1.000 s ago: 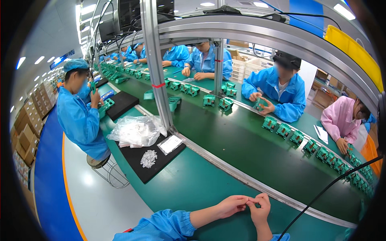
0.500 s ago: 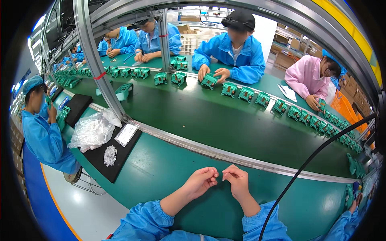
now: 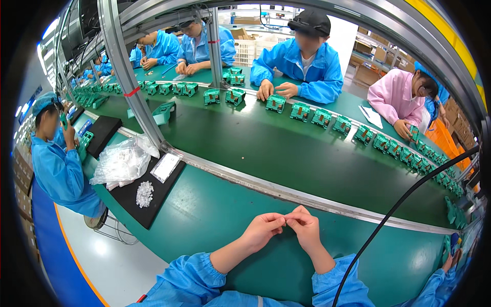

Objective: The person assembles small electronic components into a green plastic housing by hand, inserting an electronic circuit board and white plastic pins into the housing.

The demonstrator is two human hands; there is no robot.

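Note:
Over the near green bench top point(image 3: 204, 215), my left hand point(image 3: 262, 231) and my right hand point(image 3: 305, 230) meet at the fingertips. Both are closed in a pinch, thumbs against forefingers. Whatever sits between the fingers is too small to make out. Off to the left, a black mat point(image 3: 148, 217) carries a heap of small clear plastic pieces point(image 3: 144, 194), a flat packet with a white label point(image 3: 165, 168) and a large clear plastic bag point(image 3: 123, 162).
Beyond a metal rail point(image 3: 266, 190) runs a green conveyor belt point(image 3: 286, 158), with green housings point(image 3: 300, 111) lined along its far side. Co-workers sit across and at left. A metal post point(image 3: 131, 84) rises at left; a black cable point(image 3: 391, 207) crosses at right.
My hands have come together, fingertips now touching where a small gap was. Across the belt, a co-worker's hands have shifted away from a green housing. The whole view has moved slightly.

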